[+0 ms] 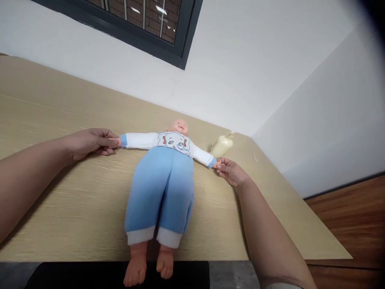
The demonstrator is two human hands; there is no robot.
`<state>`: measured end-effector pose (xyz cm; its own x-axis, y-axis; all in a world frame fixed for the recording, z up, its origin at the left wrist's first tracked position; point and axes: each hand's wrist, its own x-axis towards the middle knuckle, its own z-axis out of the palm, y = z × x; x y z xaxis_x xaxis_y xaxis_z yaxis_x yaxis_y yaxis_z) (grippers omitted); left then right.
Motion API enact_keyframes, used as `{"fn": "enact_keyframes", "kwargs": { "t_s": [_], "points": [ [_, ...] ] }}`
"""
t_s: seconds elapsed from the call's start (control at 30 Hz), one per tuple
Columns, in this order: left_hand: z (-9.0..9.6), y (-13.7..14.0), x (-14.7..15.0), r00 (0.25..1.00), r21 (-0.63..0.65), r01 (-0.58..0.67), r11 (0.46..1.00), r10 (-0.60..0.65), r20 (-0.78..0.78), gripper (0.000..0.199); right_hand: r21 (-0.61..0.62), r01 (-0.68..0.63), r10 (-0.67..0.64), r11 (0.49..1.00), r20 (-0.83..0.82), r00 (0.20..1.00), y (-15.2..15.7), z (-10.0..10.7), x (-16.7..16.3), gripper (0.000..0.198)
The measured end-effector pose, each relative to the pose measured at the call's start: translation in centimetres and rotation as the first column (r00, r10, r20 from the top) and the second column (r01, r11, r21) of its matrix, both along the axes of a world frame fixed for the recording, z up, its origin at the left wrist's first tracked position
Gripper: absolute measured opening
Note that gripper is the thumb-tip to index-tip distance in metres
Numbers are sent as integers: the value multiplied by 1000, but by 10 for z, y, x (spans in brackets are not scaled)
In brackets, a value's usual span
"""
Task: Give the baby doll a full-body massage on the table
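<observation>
A baby doll (164, 180) lies on its back on the wooden table, its feet hanging over the near edge. It wears blue trousers with white cuffs and a white top with an elephant print. Both doll arms are stretched out sideways. My left hand (94, 142) is closed around the doll's hand on the left side. On the right, my right hand (231, 170) pinches the doll's other hand between thumb and fingers. Just behind my right hand, a cream-coloured pump bottle (221, 146) lies tilted on the table.
The light wooden table (75, 200) meets a white wall (234, 72) at the back. A dark-framed window (144, 28) is above. A thin pale strip (255, 156) lies near the right table edge. Brown wooden panelling (355, 212) stands at right.
</observation>
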<state>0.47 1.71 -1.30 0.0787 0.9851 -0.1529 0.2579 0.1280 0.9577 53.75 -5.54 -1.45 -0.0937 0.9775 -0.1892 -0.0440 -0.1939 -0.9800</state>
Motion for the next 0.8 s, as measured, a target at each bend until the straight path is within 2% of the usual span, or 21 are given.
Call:
{"fn": "enact_keyframes", "kwargs": {
  "t_s": [0.1,0.23,0.47,0.57,0.7,0.73,0.8],
  "points": [
    [1,2,0,998,-110,65,992,-64,13,35,10,45,-46,999,38,998,1,0,-5,34],
    [0,2,-1,999,-98,49,994,-47,23,30,35,119,-122,992,87,989,5,-3,-7,36],
    [3,-3,2,996,-87,56,995,-49,77,19,80,234,-247,969,269,931,10,-12,-6,17],
    [8,-5,3,990,-84,109,990,-102,93,18,107,243,-265,964,338,903,9,-11,-8,19],
    [12,-7,3,968,-68,238,969,-231,95,26,101,229,-250,968,340,907,7,-5,-14,26],
    [12,-7,3,967,-67,245,967,-239,91,26,93,218,-236,972,326,915,6,-3,-15,27],
    [12,-8,5,988,-17,146,989,-145,51,26,71,187,-199,980,285,938,4,1,-16,30]
  ]
}}
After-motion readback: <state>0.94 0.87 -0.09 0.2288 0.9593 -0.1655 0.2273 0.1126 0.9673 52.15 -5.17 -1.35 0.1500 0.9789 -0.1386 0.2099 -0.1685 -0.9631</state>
